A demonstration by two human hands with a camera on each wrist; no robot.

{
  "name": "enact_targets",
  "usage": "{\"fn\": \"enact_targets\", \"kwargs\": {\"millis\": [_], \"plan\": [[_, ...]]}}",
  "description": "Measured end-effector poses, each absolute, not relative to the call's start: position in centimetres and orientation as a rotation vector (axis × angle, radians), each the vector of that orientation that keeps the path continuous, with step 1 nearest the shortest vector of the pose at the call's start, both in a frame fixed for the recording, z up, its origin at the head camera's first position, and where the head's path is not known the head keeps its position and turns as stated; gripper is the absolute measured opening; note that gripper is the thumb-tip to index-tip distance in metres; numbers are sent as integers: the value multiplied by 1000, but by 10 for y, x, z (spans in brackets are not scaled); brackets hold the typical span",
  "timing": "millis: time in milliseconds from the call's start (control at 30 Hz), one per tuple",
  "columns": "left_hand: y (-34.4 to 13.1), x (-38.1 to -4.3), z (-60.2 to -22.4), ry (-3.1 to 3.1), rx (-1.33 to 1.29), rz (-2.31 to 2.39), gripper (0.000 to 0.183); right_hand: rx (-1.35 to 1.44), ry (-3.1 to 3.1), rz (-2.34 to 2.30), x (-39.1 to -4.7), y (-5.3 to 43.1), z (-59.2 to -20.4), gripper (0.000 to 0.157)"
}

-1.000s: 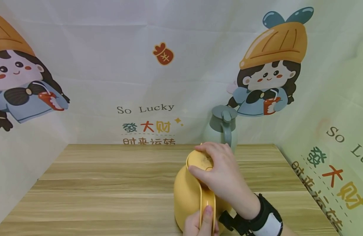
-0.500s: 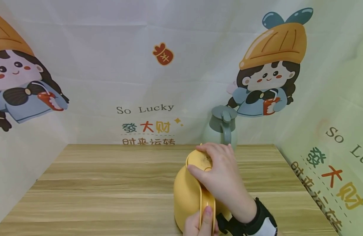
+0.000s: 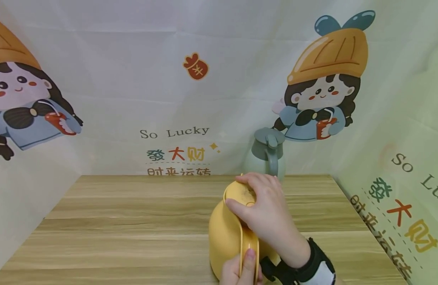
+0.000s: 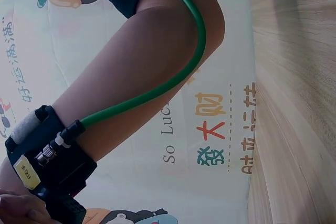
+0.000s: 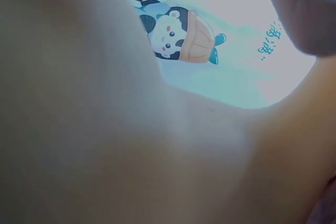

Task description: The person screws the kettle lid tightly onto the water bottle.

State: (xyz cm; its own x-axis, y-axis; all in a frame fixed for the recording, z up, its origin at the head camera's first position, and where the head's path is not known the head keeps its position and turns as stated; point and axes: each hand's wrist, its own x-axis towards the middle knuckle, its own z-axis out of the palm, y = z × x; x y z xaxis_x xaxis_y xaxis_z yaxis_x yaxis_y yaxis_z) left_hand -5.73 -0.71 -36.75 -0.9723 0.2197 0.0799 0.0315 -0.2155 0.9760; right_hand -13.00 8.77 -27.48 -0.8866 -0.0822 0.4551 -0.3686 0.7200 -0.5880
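Observation:
In the head view a yellow thermos jug (image 3: 222, 233) stands on the table at lower centre, its handle toward me. My left hand (image 3: 234, 271) grips the handle low down, the thumb lying along its outer face. My right hand (image 3: 266, 208) holds the round lid (image 3: 240, 192) from above, with thumb and fingers spread around its rim. The jug's far side and part of the lid are hidden by that hand. In the left wrist view the right forearm (image 4: 142, 66) crosses the frame. Blurred skin fills most of the right wrist view.
Behind the yellow jug a pale green thermos jug (image 3: 270, 152) with a grey-green lid stands by the back cloth (image 3: 108, 99). The wooden table (image 3: 115, 229) stretches left and right. A black strap (image 3: 316, 261) circles my right wrist, and a green cable (image 4: 197, 51) runs along that arm.
The right wrist and its strap have shifted slightly left. Both hands keep their hold on the jug, and the lid is still on it.

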Motion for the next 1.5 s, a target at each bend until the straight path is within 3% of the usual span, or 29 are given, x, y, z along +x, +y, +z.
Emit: {"fn": "enact_targets", "kwargs": {"millis": [333,667,1133,1500], "plan": [[-6,-60,-369,1964,539,2372,48,497,-2531,1106,-134,105,-273,30],[-6,-60,-370,1991,535,2366,48,490,-2546,1439,-143,148,-282,42],[-7,-60,-371,1990,540,2376,48,117,-2439,1941,-151,186,-367,54],[-9,-60,-371,2000,553,2360,50,220,-2215,2118,-132,164,-416,53]]}}
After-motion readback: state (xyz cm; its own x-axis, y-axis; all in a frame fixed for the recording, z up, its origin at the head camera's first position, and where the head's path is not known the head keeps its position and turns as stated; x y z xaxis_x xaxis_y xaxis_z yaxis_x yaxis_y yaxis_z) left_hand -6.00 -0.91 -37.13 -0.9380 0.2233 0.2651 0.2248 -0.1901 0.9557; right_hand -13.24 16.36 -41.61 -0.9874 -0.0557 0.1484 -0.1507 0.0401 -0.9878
